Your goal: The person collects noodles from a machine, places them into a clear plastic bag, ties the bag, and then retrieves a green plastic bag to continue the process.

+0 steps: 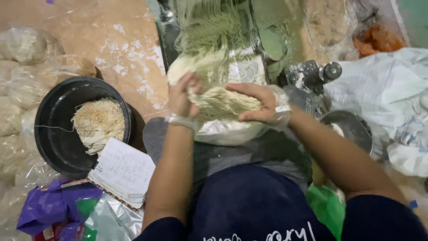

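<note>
Noodles fill both our hands above the clear bag in our lap: left hand curls closed around one end, right hand cups over the other. Beside our left arm sits a black bowl with a notebook touching it.

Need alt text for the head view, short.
Seen from above, the left hand and right hand gather a bundle of pale noodles over a clear plastic bag. A black bowl of noodle scraps sits at left.
</note>
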